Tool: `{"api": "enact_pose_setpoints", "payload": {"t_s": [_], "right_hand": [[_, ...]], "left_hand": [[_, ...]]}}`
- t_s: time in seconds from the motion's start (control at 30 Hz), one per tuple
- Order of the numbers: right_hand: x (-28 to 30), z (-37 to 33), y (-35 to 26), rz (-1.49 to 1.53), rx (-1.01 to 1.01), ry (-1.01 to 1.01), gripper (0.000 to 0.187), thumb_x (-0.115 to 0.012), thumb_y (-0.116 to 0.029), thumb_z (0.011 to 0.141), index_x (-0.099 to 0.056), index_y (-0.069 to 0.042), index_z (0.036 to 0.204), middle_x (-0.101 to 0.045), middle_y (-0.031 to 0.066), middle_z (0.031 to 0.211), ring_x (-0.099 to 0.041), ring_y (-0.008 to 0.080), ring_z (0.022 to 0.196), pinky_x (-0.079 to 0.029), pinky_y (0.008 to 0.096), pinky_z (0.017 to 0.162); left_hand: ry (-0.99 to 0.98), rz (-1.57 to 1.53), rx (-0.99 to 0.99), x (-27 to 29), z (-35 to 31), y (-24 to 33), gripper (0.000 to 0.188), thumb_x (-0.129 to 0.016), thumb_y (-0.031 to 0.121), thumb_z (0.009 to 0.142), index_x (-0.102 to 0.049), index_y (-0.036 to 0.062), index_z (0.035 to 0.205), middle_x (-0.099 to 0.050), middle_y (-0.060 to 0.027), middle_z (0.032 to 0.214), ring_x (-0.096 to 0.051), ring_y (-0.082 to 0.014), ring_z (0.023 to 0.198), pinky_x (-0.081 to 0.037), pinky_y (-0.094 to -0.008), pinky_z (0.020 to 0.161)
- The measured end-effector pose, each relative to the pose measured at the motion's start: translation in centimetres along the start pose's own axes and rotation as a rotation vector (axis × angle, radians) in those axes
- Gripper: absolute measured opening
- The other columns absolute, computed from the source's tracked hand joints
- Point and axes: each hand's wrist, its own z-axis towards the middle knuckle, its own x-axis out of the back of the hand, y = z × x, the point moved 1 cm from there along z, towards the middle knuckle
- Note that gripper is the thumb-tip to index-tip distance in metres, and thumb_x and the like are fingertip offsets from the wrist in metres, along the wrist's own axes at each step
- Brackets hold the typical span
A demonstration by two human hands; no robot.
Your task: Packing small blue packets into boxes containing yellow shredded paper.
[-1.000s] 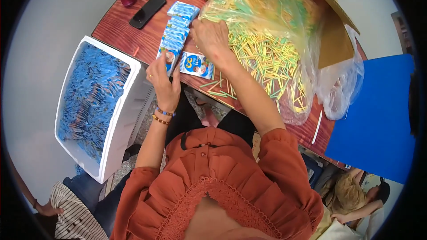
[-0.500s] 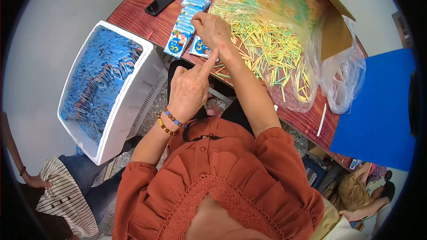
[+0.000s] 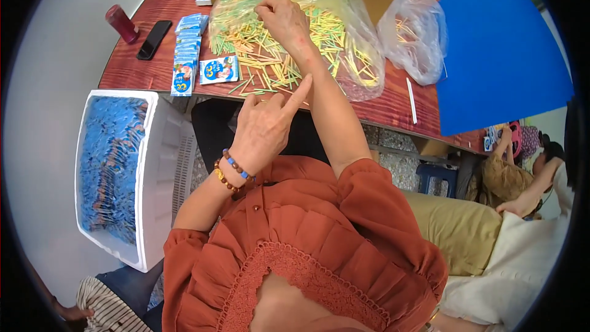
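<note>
My left hand, with beaded bracelets at the wrist, stretches its index finger to my right forearm; the other fingers are partly bent. That fingertip meets the inner edge of the forearm, and nothing shows in the hand. Over a pile of thin yellow, green and pinkish sticks, my right hand has its fingers curled in; anything inside them is hidden. Red marks show near its wrist. A clear plastic bag lies around the sticks. Left of the pile are a single blue-and-white packet and an overlapping row of like packets.
At left stands a white foam box full of blue packets. A black phone and a dark red bottle occupy the wooden table. A white strip and blue board are at right. Other people sit nearby.
The view has swung, so the table and foam box appear farther left. My right hand has gone from beside the packets to over the sticks. My left index finger still points at the right forearm.
</note>
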Motion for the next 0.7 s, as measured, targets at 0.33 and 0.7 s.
{"api": "enact_pose_setpoints", "payload": {"t_s": [0.33, 0.7], "right_hand": [[2.7, -1.6, 0.5, 0.019, -0.080, -0.017, 0.030, -0.054, -0.034, 0.084, -0.072, -0.012, 0.094, -0.071, 0.0042, 0.080, -0.069, 0.0160, 0.070, -0.051, 0.0308, 0.069], [0.5, -0.2, 3.4, 0.538, -0.073, -0.114, 0.023, -0.058, -0.023, 0.085, -0.069, -0.003, 0.090, -0.069, 0.0067, 0.077, -0.065, 0.0141, 0.064, -0.050, 0.0278, 0.062]], "left_hand": [[0.121, 0.007, 0.019, 0.2, 2.6, -0.7, 0.070, -0.057, 0.000, 0.077, -0.035, 0.0153, 0.143, -0.056, -0.0057, 0.074, -0.057, -0.0226, 0.067, -0.038, -0.0368, 0.068], [0.179, -0.190, -0.051, -0.3, 1.5, -1.1, 0.056, -0.055, 0.004, 0.083, -0.043, 0.0120, 0.137, -0.055, -0.0061, 0.072, -0.056, -0.0235, 0.067, -0.039, -0.0373, 0.068]]}}
